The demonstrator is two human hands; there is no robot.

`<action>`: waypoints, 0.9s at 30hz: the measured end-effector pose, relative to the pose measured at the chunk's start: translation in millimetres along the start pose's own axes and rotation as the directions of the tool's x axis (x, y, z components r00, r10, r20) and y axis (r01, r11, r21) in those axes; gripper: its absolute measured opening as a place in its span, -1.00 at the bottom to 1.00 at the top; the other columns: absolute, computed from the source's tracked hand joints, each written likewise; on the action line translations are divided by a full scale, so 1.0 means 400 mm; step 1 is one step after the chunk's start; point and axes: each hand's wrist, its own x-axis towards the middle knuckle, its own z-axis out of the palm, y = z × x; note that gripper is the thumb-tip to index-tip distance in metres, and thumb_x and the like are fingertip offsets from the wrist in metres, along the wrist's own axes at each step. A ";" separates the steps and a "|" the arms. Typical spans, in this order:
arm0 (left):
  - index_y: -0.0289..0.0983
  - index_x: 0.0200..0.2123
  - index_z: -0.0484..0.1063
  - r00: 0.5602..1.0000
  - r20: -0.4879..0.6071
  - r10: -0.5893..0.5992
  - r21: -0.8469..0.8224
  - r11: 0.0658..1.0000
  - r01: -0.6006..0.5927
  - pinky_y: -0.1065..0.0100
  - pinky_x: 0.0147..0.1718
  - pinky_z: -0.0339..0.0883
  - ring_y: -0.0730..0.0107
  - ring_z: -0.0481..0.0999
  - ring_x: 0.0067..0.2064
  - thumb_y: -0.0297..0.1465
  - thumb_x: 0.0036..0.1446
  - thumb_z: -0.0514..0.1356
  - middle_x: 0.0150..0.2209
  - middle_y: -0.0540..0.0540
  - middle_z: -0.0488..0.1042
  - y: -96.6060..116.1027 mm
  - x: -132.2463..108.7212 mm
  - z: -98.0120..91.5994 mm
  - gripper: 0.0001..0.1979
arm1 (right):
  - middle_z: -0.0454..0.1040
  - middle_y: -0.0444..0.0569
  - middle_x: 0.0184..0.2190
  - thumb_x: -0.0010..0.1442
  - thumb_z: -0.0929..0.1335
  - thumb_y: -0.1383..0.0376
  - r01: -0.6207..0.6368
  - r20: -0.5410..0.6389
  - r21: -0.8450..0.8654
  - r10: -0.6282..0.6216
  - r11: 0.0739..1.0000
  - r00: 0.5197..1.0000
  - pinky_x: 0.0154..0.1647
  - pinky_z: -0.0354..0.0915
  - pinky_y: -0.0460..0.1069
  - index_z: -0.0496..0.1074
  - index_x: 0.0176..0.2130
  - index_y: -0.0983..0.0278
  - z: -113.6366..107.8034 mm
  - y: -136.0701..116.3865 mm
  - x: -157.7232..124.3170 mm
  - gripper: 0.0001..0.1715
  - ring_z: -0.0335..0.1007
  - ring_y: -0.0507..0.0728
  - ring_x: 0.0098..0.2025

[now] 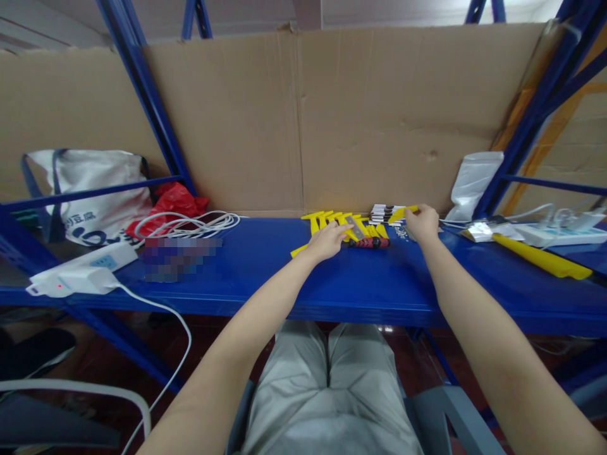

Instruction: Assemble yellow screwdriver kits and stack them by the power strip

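Note:
My left hand (327, 242) is closed over a yellow scraper, with a yellow handle end (298, 251) showing to its left and a grey metal blade (355, 228) by its fingertips. Behind it, several yellow T-shaped scrapers (315, 221) lie in a row. A red and black screwdriver (370, 242) rests just right of that hand. My right hand (424, 222) is closed, fingertips pinched at a yellow plastic piece (399, 215). Small shiny parts (402, 233) lie beside it, partly hidden. Small black-and-white striped pieces (379, 213) are stacked between the hands.
A blue shelf table (256, 278) stands against cardboard (227, 126). On the left are a power strip (90, 265), coiled white cable (213, 221), red bag (175, 202) and cloth bag (99, 189). On the right are a yellow strip (543, 258) and white pouch (474, 183).

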 end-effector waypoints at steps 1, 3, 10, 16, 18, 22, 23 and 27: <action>-0.04 0.21 0.25 1.000 -0.001 0.000 0.000 1.000 0.000 0.23 -0.02 0.27 0.22 0.40 0.02 -0.38 0.29 -0.06 -0.02 -0.11 0.40 -0.001 0.000 0.000 -0.55 | 0.48 0.22 -0.23 0.14 0.25 0.29 -0.042 -0.005 0.132 0.043 0.990 0.999 -0.13 0.30 0.03 0.44 -0.25 0.38 0.000 -0.009 0.002 -0.74 0.40 0.23 -0.16; -0.04 0.21 0.25 1.000 -0.002 0.002 -0.001 1.000 -0.002 0.23 -0.01 0.27 0.22 0.40 0.03 -0.38 0.30 -0.06 -0.02 -0.11 0.41 -0.003 0.001 0.002 -0.56 | 0.48 0.13 -0.27 0.16 0.22 0.30 -0.162 0.053 0.416 0.154 0.895 0.987 -0.29 0.32 -0.03 0.39 -0.23 0.35 0.002 -0.028 0.001 -0.76 0.40 0.13 -0.30; -0.06 0.20 0.27 1.000 -0.017 0.019 -0.005 1.000 -0.019 0.23 0.00 0.27 0.23 0.40 0.02 -0.37 0.29 -0.04 -0.01 -0.12 0.40 -0.008 0.005 0.010 -0.57 | 0.35 -0.11 -0.55 0.20 0.12 0.34 -0.469 0.449 0.744 0.164 0.475 0.878 -0.54 0.20 -0.14 0.25 -0.35 0.27 -0.010 -0.070 -0.031 -0.82 0.26 -0.02 -0.58; -0.07 0.20 0.27 0.999 -0.017 0.029 0.000 1.000 -0.029 0.23 -0.01 0.28 0.24 0.40 0.02 -0.39 0.29 -0.06 -0.02 -0.12 0.40 -0.008 0.005 0.011 -0.56 | 0.23 -0.18 -0.66 0.24 0.15 0.39 -0.548 0.526 0.750 0.168 0.369 0.834 -0.63 0.13 -0.18 0.23 -0.45 0.28 -0.008 -0.076 -0.040 -0.77 0.12 -0.06 -0.67; -0.07 0.20 0.27 0.999 -0.021 0.032 0.000 0.999 -0.032 0.23 -0.01 0.28 0.23 0.40 0.02 -0.39 0.29 -0.06 -0.02 -0.12 0.40 -0.009 0.005 0.012 -0.56 | 0.19 -0.20 -0.68 0.25 0.16 0.40 -0.553 0.543 0.752 0.140 0.359 0.828 -0.67 0.10 -0.19 0.21 -0.47 0.27 -0.006 -0.077 -0.038 -0.74 0.06 -0.07 -0.70; -0.08 0.20 0.28 0.999 -0.032 0.038 -0.004 0.999 -0.038 0.22 0.02 0.26 0.23 0.41 0.02 -0.37 0.29 -0.05 -0.03 -0.13 0.41 -0.013 0.007 0.016 -0.57 | 0.15 -0.22 -0.69 0.29 0.15 0.42 -0.568 0.572 0.768 0.083 0.297 0.816 -0.69 0.13 -0.23 0.17 -0.50 0.26 -0.006 -0.084 -0.041 -0.69 0.03 -0.09 -0.70; -0.08 0.20 0.28 0.999 -0.032 0.039 -0.005 0.999 -0.039 0.21 0.02 0.26 0.23 0.41 0.01 -0.37 0.29 -0.05 -0.03 -0.12 0.41 -0.014 0.008 0.017 -0.57 | 0.15 -0.22 -0.68 0.29 0.15 0.44 -0.576 0.581 0.769 0.072 0.277 0.811 -0.67 0.15 -0.25 0.17 -0.50 0.27 -0.006 -0.088 -0.044 -0.68 0.05 -0.10 -0.69; -0.06 0.20 0.27 0.999 -0.028 0.043 -0.003 0.999 -0.043 0.20 0.03 0.25 0.24 0.41 0.02 -0.37 0.28 -0.05 -0.04 -0.11 0.42 -0.018 0.011 0.021 -0.57 | 0.20 -0.21 -0.65 0.27 0.17 0.48 -0.569 0.592 0.779 -0.009 0.265 0.806 -0.61 0.20 -0.26 0.21 -0.49 0.28 0.000 -0.107 -0.068 -0.69 0.12 -0.11 -0.65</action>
